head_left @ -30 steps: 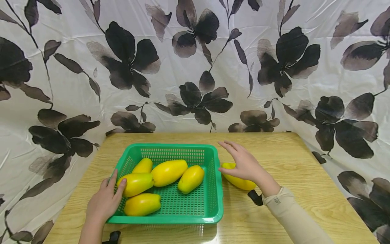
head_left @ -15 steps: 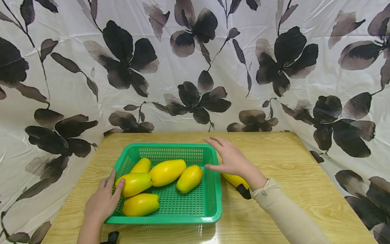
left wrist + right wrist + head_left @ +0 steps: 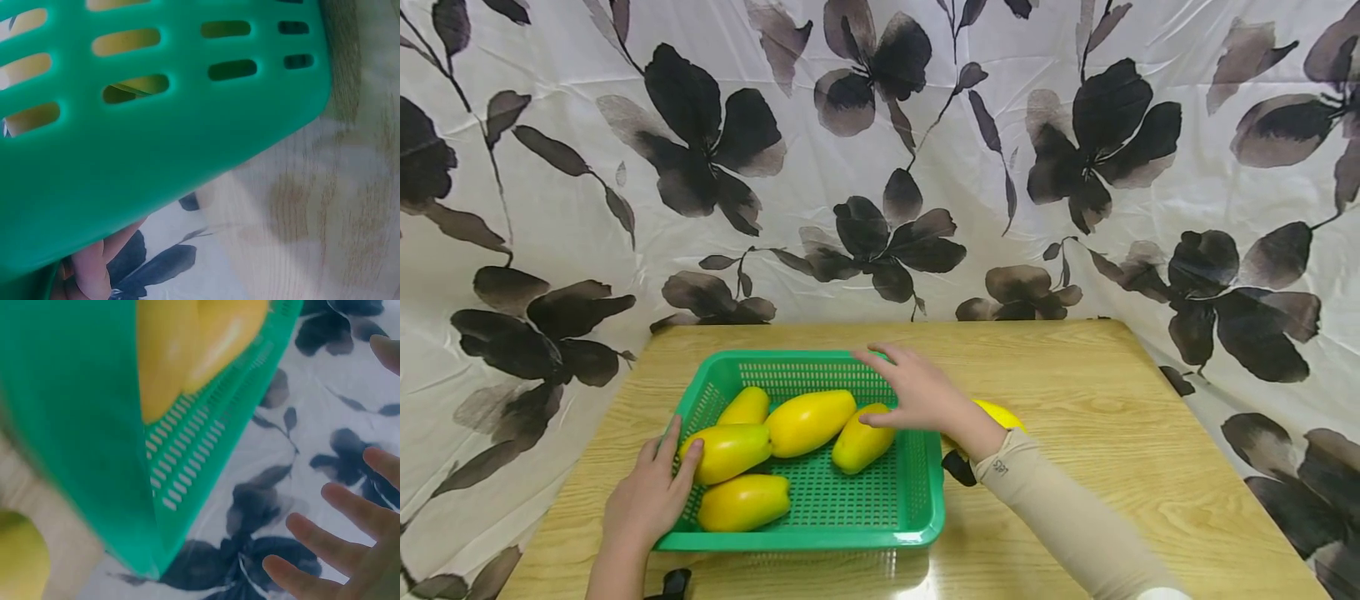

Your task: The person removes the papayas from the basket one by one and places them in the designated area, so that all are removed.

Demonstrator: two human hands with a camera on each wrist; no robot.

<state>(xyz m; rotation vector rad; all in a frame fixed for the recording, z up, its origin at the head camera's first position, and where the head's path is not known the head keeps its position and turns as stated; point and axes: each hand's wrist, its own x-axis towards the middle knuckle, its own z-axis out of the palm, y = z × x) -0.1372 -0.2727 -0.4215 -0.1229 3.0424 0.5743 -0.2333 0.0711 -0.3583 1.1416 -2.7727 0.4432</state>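
Observation:
A green plastic basket [image 3: 820,540] with slotted walls holds several yellow papayas, among them one papaya [image 3: 812,423] in its middle. My left hand [image 3: 647,492] grips the basket's left rim, its thumb over the inside beside a papaya [image 3: 730,452]. In the left wrist view only some fingers [image 3: 94,265] show past the green rim. My right hand [image 3: 917,396] hovers with spread fingers over the basket's right side, above a papaya [image 3: 861,442], holding nothing. The right wrist view shows its fingers [image 3: 337,550] apart. One more papaya [image 3: 997,414] lies outside, right of the basket, partly hidden by my right forearm.
The basket stands on a wooden table [image 3: 1112,408], whose bare surface extends to the right. Behind the table hangs a white cloth [image 3: 970,192] with dark flowers. Black straps sit at both wrists.
My right hand has moved left, from over the papaya outside to over the basket's right part, fingers still spread. My left hand keeps its hold on the rim.

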